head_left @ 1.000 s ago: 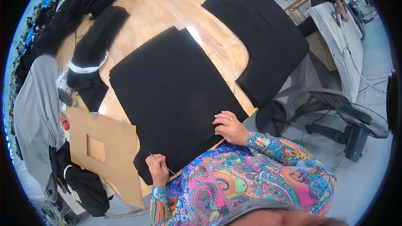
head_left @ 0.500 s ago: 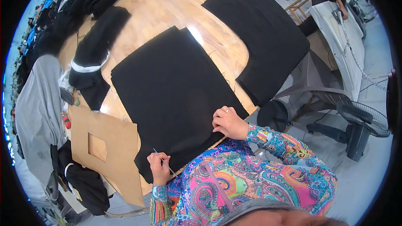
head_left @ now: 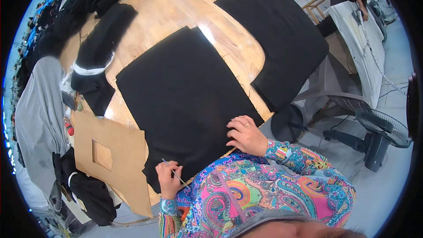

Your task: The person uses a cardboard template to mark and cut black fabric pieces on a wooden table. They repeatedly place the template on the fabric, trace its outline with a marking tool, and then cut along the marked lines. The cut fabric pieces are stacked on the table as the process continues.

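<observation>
A stack of black cut fabric (head_left: 185,88) lies flat on the wooden table in front of me, its near edge close to my body. My left hand (head_left: 168,181) is closed round a thin pen-like stick (head_left: 179,177) at the fabric's near left corner; its exact kind is too small to make out. Toward the near right corner, my right hand (head_left: 249,137) rests on the cloth with bent fingers apart and nothing visible in them.
A brown card pattern (head_left: 125,150) with a cut-out window lies at left. More black fabric (head_left: 291,39) covers the table's right side. Tied black bundles (head_left: 94,50) lie at far left. A chair (head_left: 328,79) and a fan (head_left: 374,141) stand at right; another person works beyond.
My right hand has shifted slightly right and down, and its fingers have spread from a pinch on the fabric. The stick in my left hand has tilted a little.
</observation>
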Demonstrator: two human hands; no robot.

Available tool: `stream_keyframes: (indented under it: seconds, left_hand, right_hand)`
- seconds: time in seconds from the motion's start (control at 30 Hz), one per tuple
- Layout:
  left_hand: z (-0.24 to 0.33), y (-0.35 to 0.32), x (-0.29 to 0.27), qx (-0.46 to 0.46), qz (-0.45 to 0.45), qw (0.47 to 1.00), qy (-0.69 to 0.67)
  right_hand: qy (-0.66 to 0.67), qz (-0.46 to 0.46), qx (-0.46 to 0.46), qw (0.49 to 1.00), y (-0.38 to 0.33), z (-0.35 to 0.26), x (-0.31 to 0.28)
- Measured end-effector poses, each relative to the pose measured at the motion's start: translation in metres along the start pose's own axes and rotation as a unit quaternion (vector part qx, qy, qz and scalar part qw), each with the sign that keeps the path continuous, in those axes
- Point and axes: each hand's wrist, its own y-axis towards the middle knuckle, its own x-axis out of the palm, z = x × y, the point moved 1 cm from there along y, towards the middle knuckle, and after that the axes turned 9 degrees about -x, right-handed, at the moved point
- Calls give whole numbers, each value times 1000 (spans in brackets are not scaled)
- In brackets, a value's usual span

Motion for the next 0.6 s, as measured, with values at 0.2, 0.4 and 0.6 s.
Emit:
stream_keyframes:
  seconds: [0.2,0.4,0.6]
  left_hand:
    - [-14,-1,6,-40,28,991,128]
    - [-28,-10,-3,-92,104,988,61]
    - [-118,-3,-109,-208,342,903,153]
  right_hand:
    - [-100,-61,20,993,14,-5,29]
    - [-111,-82,43,989,11,-4,32]
    - [-112,-97,134,980,7,-2,18]
